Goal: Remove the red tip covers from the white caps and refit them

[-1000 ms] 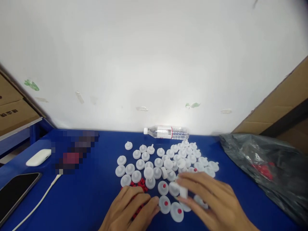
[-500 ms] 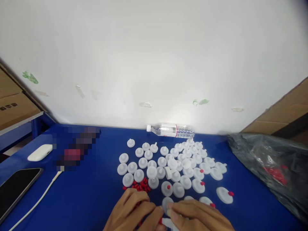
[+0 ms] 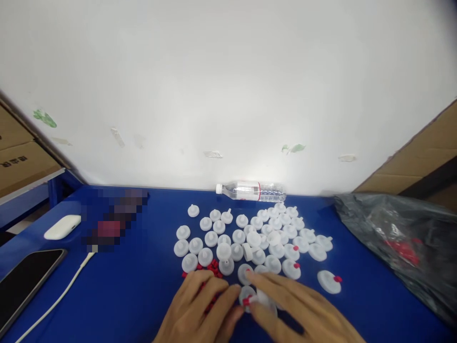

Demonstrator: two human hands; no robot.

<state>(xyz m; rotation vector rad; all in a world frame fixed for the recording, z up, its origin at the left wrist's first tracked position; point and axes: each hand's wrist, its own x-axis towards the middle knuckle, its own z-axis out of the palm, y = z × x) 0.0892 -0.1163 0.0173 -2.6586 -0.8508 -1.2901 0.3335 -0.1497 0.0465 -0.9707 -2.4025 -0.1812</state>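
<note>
My right hand (image 3: 300, 309) holds a white plastic disc with a spout (image 3: 263, 301) between thumb and fingers, tilted so that its spout faces left. On the spout tip sits a small red cap (image 3: 247, 300). Just left of it, my left hand (image 3: 202, 307) has bent fingers, thumb and index fingertips apart, with nothing visible between them. Loose red caps (image 3: 213, 267) lie in a pile beyond and partly beneath that hand. Many similar white discs (image 3: 195, 246) are spread over the blue table, mostly spout up, and a few carry red caps.
A clear plastic bottle (image 3: 246, 191) lies along the white wall. To the right is a dark plastic bag (image 3: 392, 238) with red pieces showing. A phone (image 3: 30, 281), a white case (image 3: 62, 227) and a white cable (image 3: 57, 305) are at left. Cardboard boxes (image 3: 21, 152) flank the table.
The left fingers have come away from the red cap, which now shows on the spout. My right hand has turned and raised the disc slightly. The camera view has shifted a little.
</note>
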